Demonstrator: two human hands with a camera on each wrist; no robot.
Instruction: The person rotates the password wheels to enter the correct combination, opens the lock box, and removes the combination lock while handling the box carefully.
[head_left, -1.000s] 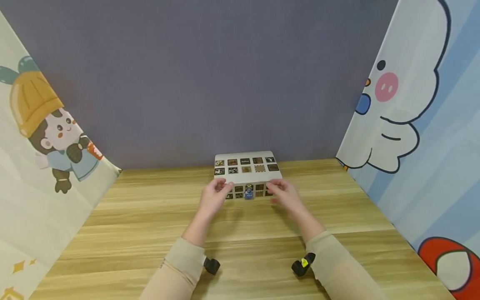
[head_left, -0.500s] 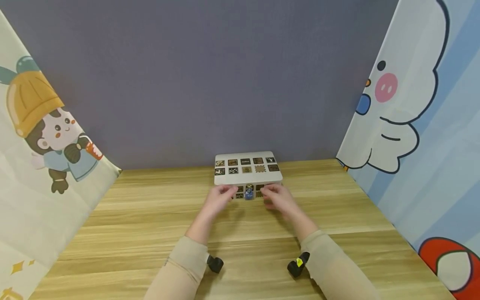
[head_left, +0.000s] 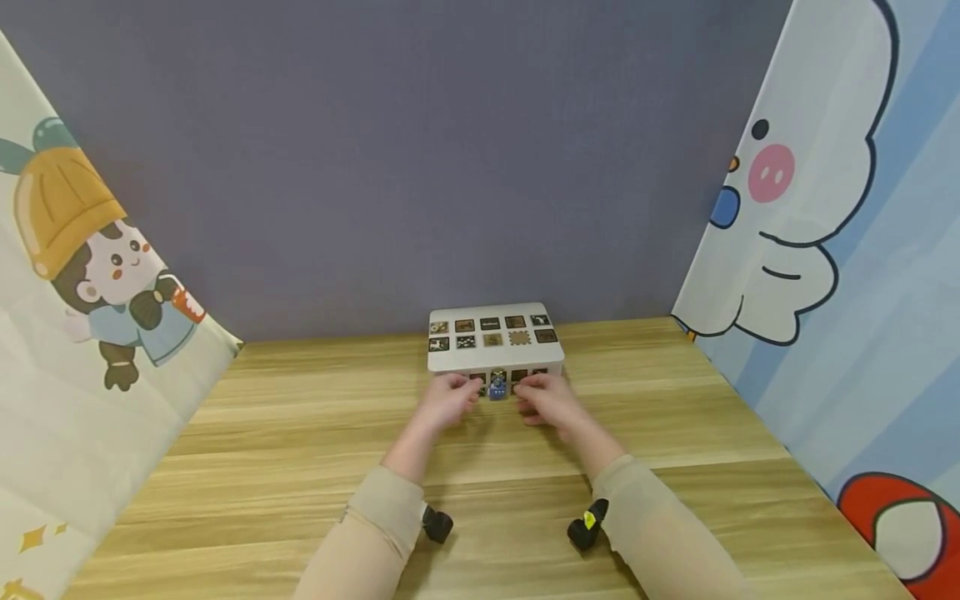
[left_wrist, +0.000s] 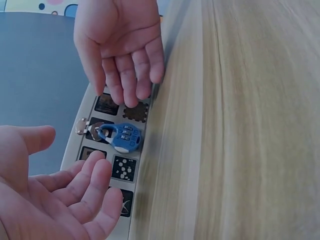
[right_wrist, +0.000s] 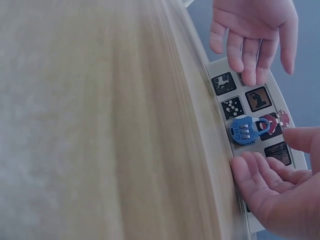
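A white box printed with small dark picture squares stands at the back of the table. On its front hangs a small blue combination padlock, its shackle through a metal hasp that the right wrist view shows. My left hand is just left of the padlock, and my right hand just right of it. In the left wrist view, the padlock shows its number dials between the two hands, apart from both. Fingers on both hands are slightly bent and hold nothing.
The wood-grain table runs up to a grey panel right behind the box. Cartoon-printed sheets flank both sides. A black wrist camera sits at each cuff.
Both hands have moved inward from the box's front corners toward the padlock, and slightly down. The box and padlock stay in place.
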